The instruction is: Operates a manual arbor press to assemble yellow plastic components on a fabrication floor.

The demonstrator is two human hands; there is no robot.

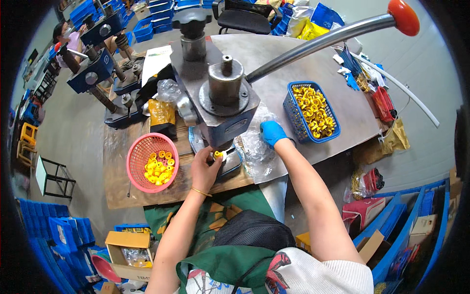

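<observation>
My bare left hand (204, 169) is at the base of a hand lever press (227, 105), its thumb and fingers closed on a small yellow plastic part (218, 155) below the ram. A white edge shows beside that part. My right hand (272, 134), in a blue glove, rests over crumpled clear plastic film (257, 149) with its fingers curled in; what they hold, if anything, is hidden. Right of it stands a blue basket (299, 125) heaped with yellow parts (314, 111). A pink basket (133, 169) with fewer yellow parts (159, 169) sits to my left.
The press lever (318, 46), ending in an orange-red knob (404, 17), reaches across the upper right. Other presses (93, 76) stand at the far left, with a person (68, 41) beyond. Blue crates (71, 232) and a cardboard box (128, 240) lie lower left.
</observation>
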